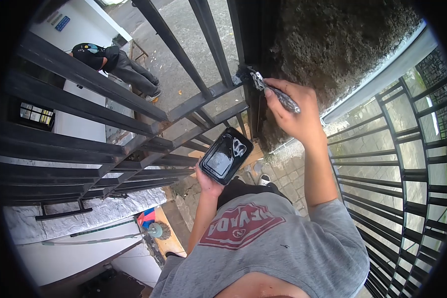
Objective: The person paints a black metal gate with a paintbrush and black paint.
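My right hand (294,107) is closed round the handle of a paint-smeared brush (283,98). The dark bristles touch the black metal fence (198,102) where a rail meets the upright post beside the rough wall. My left hand (209,183) grips the lower left edge of a black rectangular tray (225,158), held below the fence rails. Glossy black paint lies in the tray, with light reflections on it.
Another person (119,64) in dark clothes stands beyond the fence at the upper left. A rough stone wall (328,44) rises on the right, with a curved black railing (405,149) beyond. A long-handled brush (156,231) lies at the lower left.
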The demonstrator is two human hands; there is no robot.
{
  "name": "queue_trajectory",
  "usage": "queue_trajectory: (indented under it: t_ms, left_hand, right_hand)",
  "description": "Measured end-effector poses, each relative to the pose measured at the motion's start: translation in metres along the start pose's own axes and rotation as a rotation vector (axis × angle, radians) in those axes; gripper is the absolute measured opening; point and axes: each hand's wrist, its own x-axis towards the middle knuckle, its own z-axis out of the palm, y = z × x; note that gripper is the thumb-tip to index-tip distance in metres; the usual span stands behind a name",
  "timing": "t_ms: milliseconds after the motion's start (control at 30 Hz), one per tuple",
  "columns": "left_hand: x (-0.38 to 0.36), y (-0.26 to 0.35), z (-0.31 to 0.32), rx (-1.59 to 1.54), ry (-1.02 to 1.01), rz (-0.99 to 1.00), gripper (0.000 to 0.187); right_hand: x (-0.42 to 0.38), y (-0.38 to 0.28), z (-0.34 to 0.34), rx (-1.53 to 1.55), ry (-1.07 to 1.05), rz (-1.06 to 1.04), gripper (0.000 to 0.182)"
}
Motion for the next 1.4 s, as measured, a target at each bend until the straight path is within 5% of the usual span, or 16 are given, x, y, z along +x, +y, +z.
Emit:
queue_trajectory:
  t_ms: [200, 367, 467, 700, 833, 933, 1067, 1200, 1300, 1400]
  left_hand:
    - [0.013, 0.009, 0.003, 0.023, -0.137, -0.152, 0.071]
    - [0.038, 0.039, 0.019, 0.104, -0.112, -0.204, 0.062]
    - [0.046, 0.045, 0.019, 0.046, -0.198, -0.26, 0.068]
    - [0.057, 0.052, 0.007, 0.036, -0.332, -0.35, 0.064]
    - [0.07, 0.054, 0.007, 0.059, -0.356, -0.308, 0.063]
    - [0.071, 0.052, 0.009, 0.047, -0.36, -0.359, 0.061]
    - [0.077, 0.043, 0.011, 0.073, -0.377, -0.42, 0.063]
    - [0.078, 0.042, 0.016, 0.056, -0.391, -0.459, 0.065]
    - [0.08, 0.042, 0.013, 0.056, -0.423, -0.442, 0.065]
    - [0.08, 0.042, 0.011, 0.022, -0.422, -0.416, 0.064]
  right_hand:
    - [0.013, -0.023, 0.016, -0.155, 0.165, -0.276, 0.022]
    - [0.011, -0.027, 0.034, -0.428, -0.169, -0.107, 0.025]
    - [0.036, -0.05, 0.028, -0.487, -0.21, -0.196, 0.023]
    - [0.073, -0.095, 0.017, -0.463, 0.272, -0.352, 0.021]
    - [0.028, -0.056, 0.04, -0.742, -0.193, -0.294, 0.032]
    - [0.044, -0.075, 0.034, -0.694, -0.263, -0.26, 0.024]
    - [0.122, -0.157, -0.011, -0.473, -0.024, 0.032, 0.021]
    - [0.17, -0.197, -0.032, -0.277, 0.38, -0.223, 0.02]
    - [0.165, -0.189, -0.023, -0.62, 0.195, -0.491, 0.016]
    - [0.165, -0.197, -0.025, -0.679, -0.051, -0.21, 0.018]
